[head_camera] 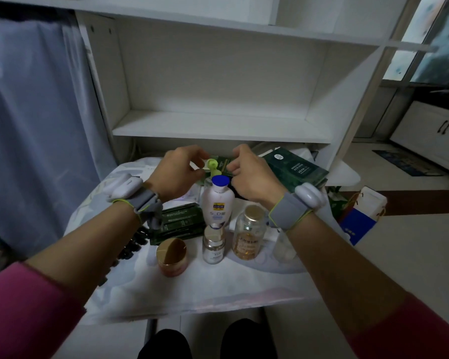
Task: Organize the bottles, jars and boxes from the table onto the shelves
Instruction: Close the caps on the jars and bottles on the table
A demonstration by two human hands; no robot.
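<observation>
Both hands reach over the far side of the table. My left hand (pixel 178 172) pinches at a bottle with a light green flip cap (pixel 212 165), whose body is hidden behind the white lotion bottle with a blue cap (pixel 218 200). My right hand (pixel 249 174) curls its fingers on the edge of a small dark green box (pixel 224 164) just right of that cap. Nearer me stand a gold-lidded jar (pixel 171 255), a small glass bottle (pixel 213 244) and an amber bottle with a gold cap (pixel 249 234). The white shelf (pixel 218 126) above the table holds nothing.
Flat dark green boxes (pixel 182 221) lie left of the lotion bottle. A larger dark green mask box (pixel 296 168) sits at the back right. My right forearm partly hides a clear bottle (pixel 283 248). A blue and white bag (pixel 360 218) stands on the floor to the right, and a blue curtain (pixel 36 125) hangs at left.
</observation>
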